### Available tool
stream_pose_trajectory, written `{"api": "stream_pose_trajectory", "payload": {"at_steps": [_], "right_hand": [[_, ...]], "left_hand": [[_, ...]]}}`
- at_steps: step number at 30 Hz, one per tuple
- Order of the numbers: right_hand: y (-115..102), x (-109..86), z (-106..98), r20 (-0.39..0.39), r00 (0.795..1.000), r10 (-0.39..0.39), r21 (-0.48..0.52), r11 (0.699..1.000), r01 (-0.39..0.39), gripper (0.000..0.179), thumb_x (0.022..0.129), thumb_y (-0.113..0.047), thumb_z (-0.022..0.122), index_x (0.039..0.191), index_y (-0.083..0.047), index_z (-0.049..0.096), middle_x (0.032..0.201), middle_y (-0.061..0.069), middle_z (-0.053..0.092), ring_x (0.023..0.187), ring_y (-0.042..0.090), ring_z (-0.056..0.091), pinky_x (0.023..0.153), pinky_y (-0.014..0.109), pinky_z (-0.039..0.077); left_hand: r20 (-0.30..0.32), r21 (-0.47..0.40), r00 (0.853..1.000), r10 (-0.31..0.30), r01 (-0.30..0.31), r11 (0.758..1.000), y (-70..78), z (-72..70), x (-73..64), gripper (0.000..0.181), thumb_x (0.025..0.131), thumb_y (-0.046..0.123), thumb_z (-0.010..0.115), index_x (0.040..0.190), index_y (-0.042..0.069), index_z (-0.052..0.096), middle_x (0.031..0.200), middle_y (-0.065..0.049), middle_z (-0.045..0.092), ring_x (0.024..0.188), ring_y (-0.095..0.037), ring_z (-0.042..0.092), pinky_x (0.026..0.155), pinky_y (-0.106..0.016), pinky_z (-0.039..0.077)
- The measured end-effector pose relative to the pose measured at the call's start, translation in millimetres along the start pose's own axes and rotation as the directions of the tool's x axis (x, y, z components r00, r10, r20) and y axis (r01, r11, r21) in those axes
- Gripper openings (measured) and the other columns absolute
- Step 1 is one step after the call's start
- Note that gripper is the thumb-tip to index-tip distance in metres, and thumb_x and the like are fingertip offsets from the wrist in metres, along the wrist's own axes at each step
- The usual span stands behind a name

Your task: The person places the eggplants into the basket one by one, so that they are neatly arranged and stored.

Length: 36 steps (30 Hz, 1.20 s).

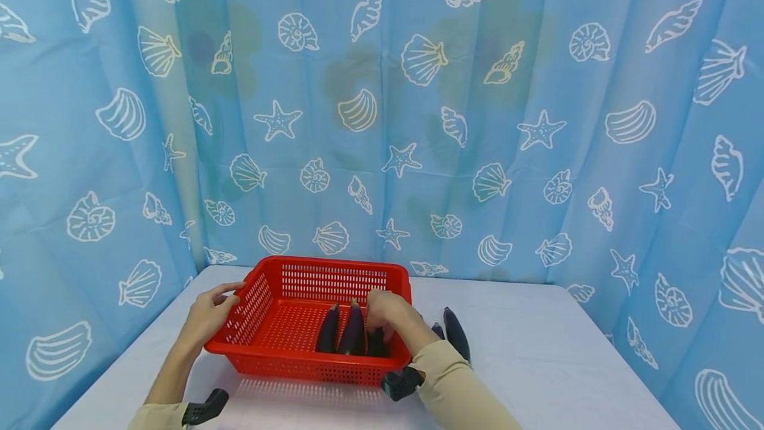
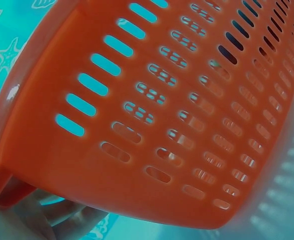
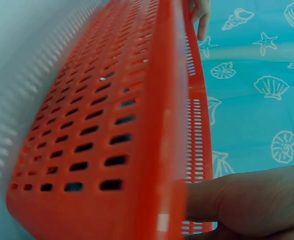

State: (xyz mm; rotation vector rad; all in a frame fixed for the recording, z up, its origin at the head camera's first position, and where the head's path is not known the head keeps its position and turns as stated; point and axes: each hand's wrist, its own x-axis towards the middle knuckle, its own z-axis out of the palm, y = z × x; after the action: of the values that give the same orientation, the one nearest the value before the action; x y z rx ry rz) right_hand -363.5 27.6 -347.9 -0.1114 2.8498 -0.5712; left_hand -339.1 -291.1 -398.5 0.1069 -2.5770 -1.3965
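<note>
A red plastic basket (image 1: pixel 280 360) with slotted walls stands on the white table. My left hand (image 1: pixel 207 316) holds its left rim; in the left wrist view, fingers (image 2: pixel 61 215) show beside the rim's corner. Inside, on the right side, two dark purple eggplants (image 1: pixel 353 330) lie side by side. My right hand (image 1: pixel 390 310) reaches down into the basket beside them and grips another eggplant (image 1: pixel 377 344), partly hidden under the fingers. In the right wrist view the basket wall hides the fingertips of my right hand (image 3: pixel 257 202).
More eggplants (image 1: pixel 456 334) lie on the white table (image 1: pixel 537 350) just right of the basket, partly hidden by my right forearm. A blue curtain (image 1: pixel 382 118) with white shell and starfish prints hangs behind the table and along both sides.
</note>
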Motion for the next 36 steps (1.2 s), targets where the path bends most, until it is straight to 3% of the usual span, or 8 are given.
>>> {"api": "stream_pose_trajectory", "payload": {"at_steps": [7, 12, 24, 36], "right_hand": [[10, -7.9, -12, -0.003, 0.996, -0.092, 0.081, 0.992, 0.091, 0.022, 0.078, -0.002, 0.078, 0.100, -0.001, 0.074, 0.086, 0.014, 0.070, 0.066, 0.027, 0.069, 0.061, 0.037, 0.062], [16, -13.9, -20, 0.003, 0.988, -0.153, 0.118, 0.981, 0.152, 0.028, 0.081, -0.004, 0.076, 0.108, 0.001, 0.071, 0.090, 0.015, 0.071, 0.067, 0.027, 0.072, 0.064, 0.037, 0.062], [32, -19.2, -46, 0.030, 0.979, -0.201, 0.257, 0.948, 0.187, 0.041, 0.087, -0.010, 0.072, 0.124, 0.002, 0.063, 0.094, 0.018, 0.070, 0.070, 0.024, 0.073, 0.065, 0.034, 0.062], [59, -23.8, -56, -0.013, 0.976, -0.216, 0.329, 0.921, 0.208, 0.045, 0.089, -0.014, 0.070, 0.130, 0.001, 0.057, 0.092, 0.014, 0.069, 0.066, 0.020, 0.067, 0.068, 0.032, 0.062]], "left_hand": [[0.001, 0.014, 1.000, 0.005, -0.005, 1.000, -1.3, -1.6, 1.1, 0.044, 0.102, 0.020, 0.046, 0.143, 0.004, 0.047, 0.125, -0.034, 0.057, 0.094, -0.031, 0.068, 0.070, -0.038, 0.063], [0.004, 0.008, 1.000, 0.000, 0.000, 1.000, -2.2, -1.8, 0.3, 0.045, 0.102, 0.022, 0.046, 0.143, 0.005, 0.046, 0.127, -0.034, 0.056, 0.096, -0.033, 0.068, 0.071, -0.039, 0.063], [0.003, -0.003, 1.000, -0.007, 0.007, 1.000, 0.1, -1.2, -0.4, 0.046, 0.101, 0.023, 0.047, 0.144, 0.006, 0.046, 0.128, -0.032, 0.056, 0.094, -0.028, 0.069, 0.072, -0.038, 0.063], [0.005, -0.011, 1.000, -0.010, 0.010, 1.000, 0.0, -0.2, -0.3, 0.047, 0.102, 0.024, 0.047, 0.145, 0.006, 0.046, 0.129, -0.032, 0.055, 0.097, -0.031, 0.068, 0.072, -0.038, 0.062]]}}
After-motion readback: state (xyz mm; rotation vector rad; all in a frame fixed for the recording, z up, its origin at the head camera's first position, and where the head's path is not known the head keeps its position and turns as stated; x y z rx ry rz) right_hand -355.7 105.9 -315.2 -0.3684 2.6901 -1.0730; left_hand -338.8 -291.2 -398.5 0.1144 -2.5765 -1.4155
